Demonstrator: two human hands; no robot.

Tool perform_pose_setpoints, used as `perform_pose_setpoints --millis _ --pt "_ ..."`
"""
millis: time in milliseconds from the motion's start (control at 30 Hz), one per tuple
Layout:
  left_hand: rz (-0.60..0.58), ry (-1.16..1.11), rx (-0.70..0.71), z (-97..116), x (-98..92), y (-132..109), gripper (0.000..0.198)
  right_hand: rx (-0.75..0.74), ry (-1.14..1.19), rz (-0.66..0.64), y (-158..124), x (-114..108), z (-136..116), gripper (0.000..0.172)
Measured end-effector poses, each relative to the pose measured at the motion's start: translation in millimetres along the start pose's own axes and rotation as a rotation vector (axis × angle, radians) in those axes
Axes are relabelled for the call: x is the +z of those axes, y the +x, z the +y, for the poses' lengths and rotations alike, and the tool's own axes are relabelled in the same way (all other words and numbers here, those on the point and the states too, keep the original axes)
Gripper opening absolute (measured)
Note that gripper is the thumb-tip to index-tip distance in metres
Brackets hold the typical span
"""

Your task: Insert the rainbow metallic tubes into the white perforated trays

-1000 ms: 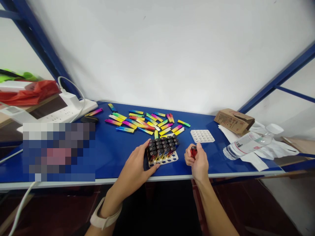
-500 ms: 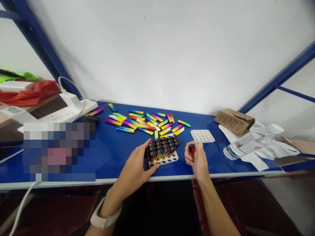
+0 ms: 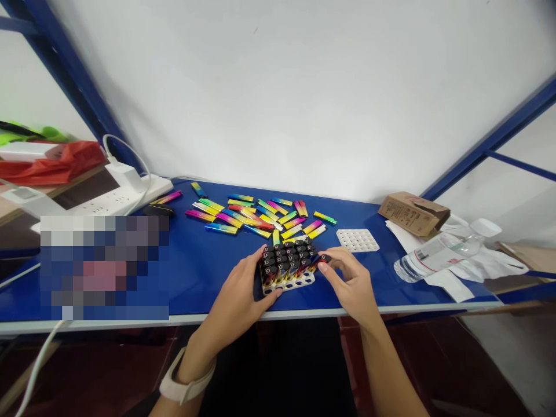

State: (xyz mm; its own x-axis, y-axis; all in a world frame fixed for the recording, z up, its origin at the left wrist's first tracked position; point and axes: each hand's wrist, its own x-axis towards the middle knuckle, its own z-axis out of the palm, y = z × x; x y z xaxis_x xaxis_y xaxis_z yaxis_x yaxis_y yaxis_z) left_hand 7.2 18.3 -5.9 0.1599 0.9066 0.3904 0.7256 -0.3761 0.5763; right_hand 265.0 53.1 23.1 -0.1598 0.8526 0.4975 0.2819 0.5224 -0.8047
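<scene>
Seen from the head camera, the person's left hand point(image 3: 237, 282) cups the left side of a block of upright lighters point(image 3: 286, 260), its fingers point(image 3: 262, 252) curled around them and its thumb reaching the front edge of a white perforated rack point(image 3: 290, 283) in which they stand. The lighters' black tops are clear, but their lower bodies are mostly hidden by the crowding and the hand. The right hand point(image 3: 351, 282) is closed in a pinch on a red lighter point(image 3: 324, 261), which lies tilted at the block's right edge, touching it. Its fingertips point(image 3: 325, 267) cover most of that lighter, so its shape is hard to make out.

A second white perforated rack point(image 3: 357, 240) lies just beyond the right hand on the blue table point(image 3: 208, 272). Many rainbow-gradient lighter bodies point(image 3: 256, 214) lie scattered past the block. A cardboard box point(image 3: 413, 213) and a plastic water bottle point(image 3: 438, 253) sit at the right. A power strip point(image 3: 130, 197) is at the left, and a pixelated patch point(image 3: 102, 269) hides part of the table there.
</scene>
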Motion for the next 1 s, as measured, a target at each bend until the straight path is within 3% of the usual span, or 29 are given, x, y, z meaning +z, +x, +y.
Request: perform_pose_setpoints --millis 400,533,700,833,1000 --pt "-0.001 0.000 0.001 0.2 0.8 -0.6 0.083 0.129 0.111 -0.047 -5.9 4.8 0.3 0.022" --pt "0.003 -0.013 0.004 0.1 0.6 -0.6 0.082 0.007 -0.021 -0.037 -3.9 4.4 -1.1 0.018" --pt "0.005 -0.010 -0.005 0.7 0.7 1.2 0.080 -0.071 -0.281 0.099 6.6 -6.3 13.0 0.023" --pt "0.007 -0.013 -0.006 0.0 1.2 1.3 0.079 -0.080 -0.621 -0.103 18.2 -7.9 35.2 0.041" --pt "0.000 -0.008 0.005 -0.4 1.0 -0.1 0.081 0.032 -0.790 -0.359 25.4 -2.7 45.4 0.054"
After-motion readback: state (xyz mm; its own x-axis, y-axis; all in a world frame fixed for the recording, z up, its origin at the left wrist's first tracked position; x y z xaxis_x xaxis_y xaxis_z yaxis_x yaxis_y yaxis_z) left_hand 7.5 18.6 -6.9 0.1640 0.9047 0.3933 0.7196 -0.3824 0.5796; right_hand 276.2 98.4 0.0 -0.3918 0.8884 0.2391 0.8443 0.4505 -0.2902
